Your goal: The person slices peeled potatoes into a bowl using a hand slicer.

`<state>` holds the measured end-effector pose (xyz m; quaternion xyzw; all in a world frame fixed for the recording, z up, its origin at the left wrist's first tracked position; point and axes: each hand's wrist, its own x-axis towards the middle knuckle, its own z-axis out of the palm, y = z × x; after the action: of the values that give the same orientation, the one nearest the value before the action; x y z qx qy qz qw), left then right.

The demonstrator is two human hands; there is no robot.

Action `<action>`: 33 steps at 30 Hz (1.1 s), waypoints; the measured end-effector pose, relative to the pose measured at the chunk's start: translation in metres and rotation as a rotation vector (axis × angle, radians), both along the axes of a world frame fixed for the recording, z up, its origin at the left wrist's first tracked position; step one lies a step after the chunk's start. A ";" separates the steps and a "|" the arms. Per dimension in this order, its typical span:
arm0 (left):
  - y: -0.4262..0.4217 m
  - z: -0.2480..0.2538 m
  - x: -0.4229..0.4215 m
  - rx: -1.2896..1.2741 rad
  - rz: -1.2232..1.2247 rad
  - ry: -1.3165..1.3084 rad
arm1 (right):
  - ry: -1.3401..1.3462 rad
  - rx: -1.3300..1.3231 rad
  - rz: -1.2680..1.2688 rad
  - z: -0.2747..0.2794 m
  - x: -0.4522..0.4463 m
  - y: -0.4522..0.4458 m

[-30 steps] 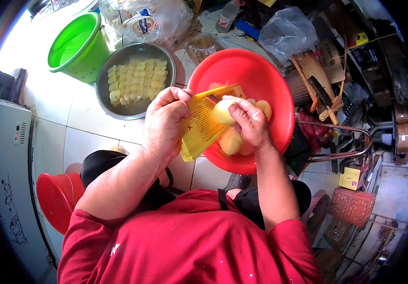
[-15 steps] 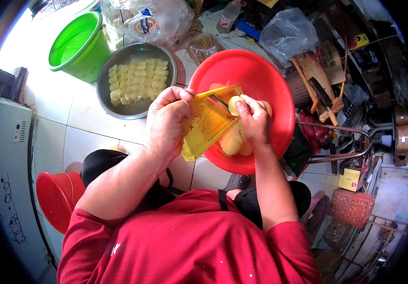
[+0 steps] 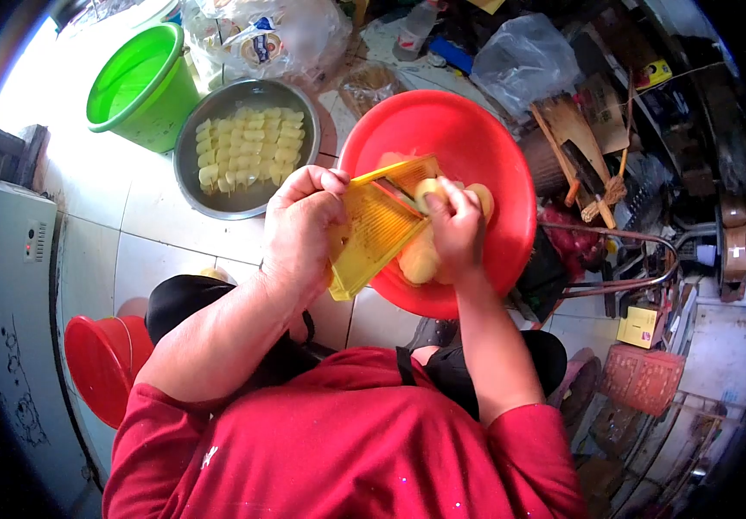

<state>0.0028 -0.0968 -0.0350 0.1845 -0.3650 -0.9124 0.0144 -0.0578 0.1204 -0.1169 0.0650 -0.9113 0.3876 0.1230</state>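
Note:
My left hand [image 3: 304,221] is closed on the near edge of a yellow slicer [image 3: 373,229], a flat ribbed board with a blade slot, held tilted over a red basin [image 3: 507,251]. In my right hand [image 3: 458,223], the fingers are wrapped around a peeled potato [image 3: 427,192], which touches the slicer by its blade. Below the slicer, several peeled potatoes [image 3: 419,259] lie in the basin, partly hidden by the slicer and my right hand.
A metal bowl [image 3: 184,177] holds skewered pale slices [image 3: 248,147] in liquid. Behind it stands a green bucket [image 3: 170,108], with plastic bags [image 3: 274,39] beside it. A red bucket [image 3: 96,368] is at left. A knife [image 3: 582,166] and a metal frame [image 3: 624,285] are at right.
My right hand has shifted slightly to the left and down along the slicer with the potato. My left hand and the slicer have barely moved.

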 end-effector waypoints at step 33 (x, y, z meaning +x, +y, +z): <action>0.002 0.004 0.001 -0.028 0.012 0.016 | -0.060 -0.169 0.041 -0.015 -0.012 0.000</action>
<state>0.0039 -0.0945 -0.0306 0.1790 -0.3764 -0.9087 0.0254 -0.0703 0.1199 -0.1316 0.0613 -0.8770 0.4674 0.0928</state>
